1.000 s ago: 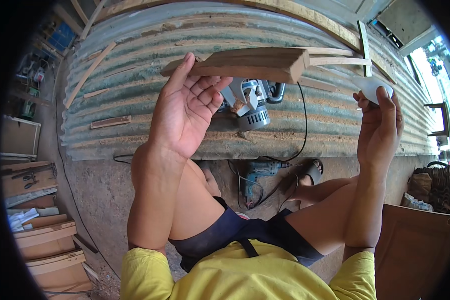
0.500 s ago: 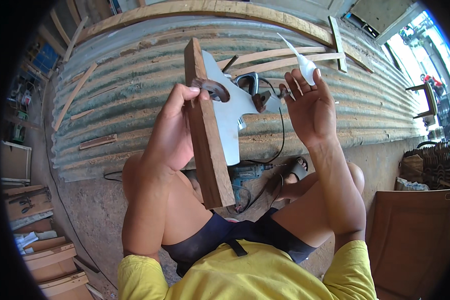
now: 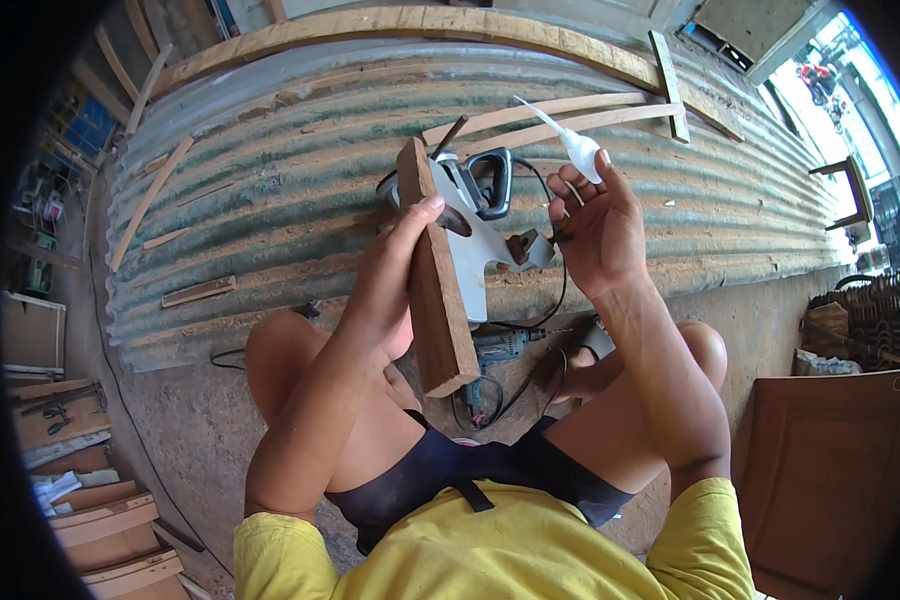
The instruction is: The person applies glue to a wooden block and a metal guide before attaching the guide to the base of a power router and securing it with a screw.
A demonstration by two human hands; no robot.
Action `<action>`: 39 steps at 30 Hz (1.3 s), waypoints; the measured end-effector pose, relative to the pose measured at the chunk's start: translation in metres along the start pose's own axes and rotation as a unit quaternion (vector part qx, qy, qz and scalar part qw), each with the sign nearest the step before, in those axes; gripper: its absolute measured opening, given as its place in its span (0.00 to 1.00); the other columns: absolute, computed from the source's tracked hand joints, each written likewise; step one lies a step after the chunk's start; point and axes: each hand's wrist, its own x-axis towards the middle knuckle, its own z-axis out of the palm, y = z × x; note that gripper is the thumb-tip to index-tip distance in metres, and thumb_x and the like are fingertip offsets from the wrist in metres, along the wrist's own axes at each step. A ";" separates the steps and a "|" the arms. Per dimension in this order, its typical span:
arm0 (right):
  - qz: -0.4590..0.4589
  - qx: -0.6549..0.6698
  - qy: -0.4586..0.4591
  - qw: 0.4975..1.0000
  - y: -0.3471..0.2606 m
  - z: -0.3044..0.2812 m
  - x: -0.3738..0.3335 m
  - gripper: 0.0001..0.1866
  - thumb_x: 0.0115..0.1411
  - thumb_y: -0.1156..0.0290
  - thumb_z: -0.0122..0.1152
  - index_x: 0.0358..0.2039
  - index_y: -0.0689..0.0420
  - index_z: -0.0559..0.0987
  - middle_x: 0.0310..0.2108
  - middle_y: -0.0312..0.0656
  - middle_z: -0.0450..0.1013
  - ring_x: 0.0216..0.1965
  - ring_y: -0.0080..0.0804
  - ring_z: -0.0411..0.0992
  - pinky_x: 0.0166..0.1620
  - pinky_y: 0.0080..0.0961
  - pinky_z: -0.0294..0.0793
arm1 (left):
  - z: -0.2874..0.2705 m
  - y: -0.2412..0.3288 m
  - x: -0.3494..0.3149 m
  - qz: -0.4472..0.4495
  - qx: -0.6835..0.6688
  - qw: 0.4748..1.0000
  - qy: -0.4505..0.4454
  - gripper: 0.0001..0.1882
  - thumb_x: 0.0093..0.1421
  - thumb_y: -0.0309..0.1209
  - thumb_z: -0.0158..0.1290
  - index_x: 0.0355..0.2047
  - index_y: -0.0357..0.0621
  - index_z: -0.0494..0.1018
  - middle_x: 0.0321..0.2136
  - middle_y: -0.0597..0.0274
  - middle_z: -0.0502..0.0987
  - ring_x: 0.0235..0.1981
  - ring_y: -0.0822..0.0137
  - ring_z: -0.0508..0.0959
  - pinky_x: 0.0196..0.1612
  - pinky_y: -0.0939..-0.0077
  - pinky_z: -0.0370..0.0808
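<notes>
My left hand (image 3: 385, 275) grips a rectangular wooden board (image 3: 440, 310) from its left side, with the thumb over its edge. The board is tilted, its near end toward my lap. Behind it is a power tool (image 3: 470, 270) with a flat silvery plate and a black loop handle (image 3: 491, 184); the board hides part of it. Just right of the tool, my right hand (image 3: 605, 235) holds a small white squeeze bottle (image 3: 583, 158) between thumb and fingers. Its long thin nozzle points up and to the left. The other fingers are curled.
Corrugated metal sheeting (image 3: 300, 240) strewn with sawdust lies ahead, with wooden strips (image 3: 555, 118) and a long beam (image 3: 410, 20) on it. A teal drill (image 3: 500, 345) and cords lie between my feet. At right are a small stool (image 3: 855, 200) and a brown panel (image 3: 830, 480).
The board in my left hand has shifted right and turned slightly; its near end is higher. My left thumb sits farther over its edge. My right hand has moved a little left with the squeeze bottle.
</notes>
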 end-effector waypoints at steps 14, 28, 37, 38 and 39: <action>0.043 0.017 0.002 0.999 -0.004 0.016 -0.018 0.15 0.73 0.55 0.61 0.50 0.53 0.76 0.38 0.36 0.80 0.42 0.30 0.80 0.42 0.24 0.81 | -0.029 -0.018 0.017 0.276 0.156 0.941 -0.117 0.50 0.73 0.65 0.14 0.27 0.36 0.76 0.35 0.49 0.80 0.46 0.56 0.78 0.59 0.66 0.71; -0.134 -0.133 -0.115 0.975 -0.038 0.012 -0.031 0.17 0.74 0.58 0.54 0.45 0.60 0.79 0.37 0.43 0.80 0.38 0.28 0.76 0.46 0.31 0.76 | -0.041 0.013 0.016 0.271 -0.129 0.939 0.165 0.26 0.73 0.52 0.37 0.23 0.51 0.66 0.19 0.61 0.65 0.25 0.64 0.68 0.30 0.71 0.70; -0.294 -0.307 -0.191 0.885 -0.059 0.022 -0.065 0.15 0.70 0.63 0.61 0.42 0.64 0.78 0.37 0.40 0.78 0.36 0.23 0.73 0.43 0.23 0.73 | -0.043 0.015 0.013 0.206 -0.156 0.956 0.136 0.27 0.73 0.55 0.39 0.26 0.50 0.68 0.22 0.63 0.66 0.18 0.70 0.62 0.22 0.74 0.63; -0.303 -0.331 -0.197 0.872 -0.059 0.021 -0.065 0.14 0.70 0.63 0.61 0.41 0.64 0.78 0.37 0.40 0.78 0.36 0.23 0.72 0.43 0.22 0.72 | -0.043 0.016 0.012 0.209 -0.158 0.958 0.113 0.27 0.73 0.56 0.39 0.26 0.50 0.68 0.22 0.63 0.66 0.18 0.70 0.62 0.22 0.74 0.62; -0.311 -0.356 -0.203 0.858 -0.060 0.017 -0.063 0.14 0.70 0.63 0.62 0.41 0.64 0.78 0.37 0.40 0.77 0.36 0.22 0.72 0.43 0.22 0.71 | -0.043 0.016 0.011 0.211 -0.161 0.960 0.091 0.27 0.73 0.56 0.38 0.26 0.50 0.69 0.22 0.63 0.67 0.18 0.70 0.62 0.21 0.74 0.62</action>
